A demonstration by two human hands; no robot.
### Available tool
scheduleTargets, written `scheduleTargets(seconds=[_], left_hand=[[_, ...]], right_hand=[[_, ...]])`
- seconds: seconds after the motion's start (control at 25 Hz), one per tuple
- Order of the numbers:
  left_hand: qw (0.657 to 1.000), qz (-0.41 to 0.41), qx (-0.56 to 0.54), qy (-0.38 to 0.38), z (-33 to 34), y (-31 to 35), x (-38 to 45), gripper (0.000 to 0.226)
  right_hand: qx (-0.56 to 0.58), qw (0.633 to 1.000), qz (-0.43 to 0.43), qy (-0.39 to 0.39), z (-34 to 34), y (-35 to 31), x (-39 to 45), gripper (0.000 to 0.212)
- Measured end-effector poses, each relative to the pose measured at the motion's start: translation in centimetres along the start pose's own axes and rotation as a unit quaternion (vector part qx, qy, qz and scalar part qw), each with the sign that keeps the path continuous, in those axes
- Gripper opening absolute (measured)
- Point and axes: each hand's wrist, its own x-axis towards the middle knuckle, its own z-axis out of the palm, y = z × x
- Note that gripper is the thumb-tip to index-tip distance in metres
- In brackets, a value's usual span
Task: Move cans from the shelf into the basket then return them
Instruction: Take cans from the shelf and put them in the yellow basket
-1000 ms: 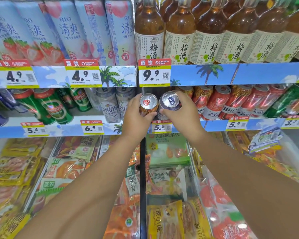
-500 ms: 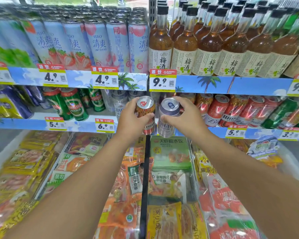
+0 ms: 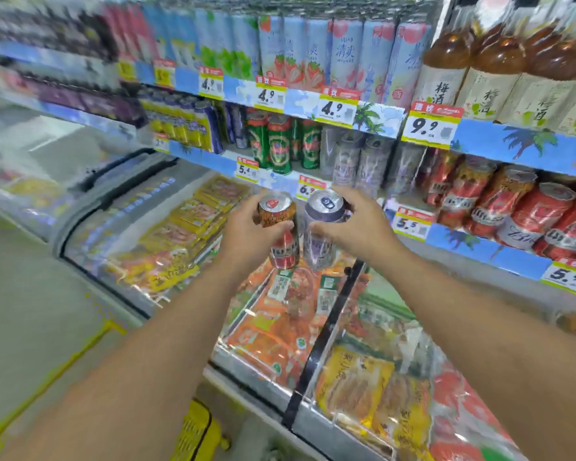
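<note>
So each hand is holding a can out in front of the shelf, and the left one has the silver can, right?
Not quite. In the head view the left hand holds the red can; the silver can is in the right hand. Both cans are held in front of the shelf.

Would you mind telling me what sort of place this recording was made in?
Most likely a supermarket or convenience store: shelves of canned drinks with yellow price tags along the edges, and a glass-topped chest freezer of packaged food below.
</note>
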Motion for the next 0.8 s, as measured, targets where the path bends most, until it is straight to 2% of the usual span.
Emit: scheduleTargets(seconds=[0.16, 0.36, 0.56, 0.64, 0.8], left_hand=[[0.995, -0.063, 0.013, 0.074, -8.1, -4.2, -5.0, 0.049], [0.974, -0.145, 0.042, 0.17, -18.5, -12.0, -12.3, 0.047], [0.942, -0.229, 0.025, 0.242, -26.4, -21.1, -20.1, 0.057], [0.931, -0.254, 0.027, 0.259, -28.4, -24.9, -23.0, 0.057], [0.92, -0.306, 0.018, 0.243, -30.9, -33.0, -27.5, 0.06]], right_hand=[[0.033, 0.994, -0.028, -0.102, 8.3, -3.3, -2.2, 0.062], [0.043, 0.978, -0.051, -0.199, 20.7, -5.9, -5.9, 0.055], [0.052, 0.953, -0.053, -0.293, 32.6, -7.3, -11.2, 0.053], [0.059, 0.943, -0.041, -0.324, 37.0, -7.2, -13.4, 0.053], [0.051, 0.936, -0.014, -0.348, 44.9, -5.5, -17.1, 0.046]])
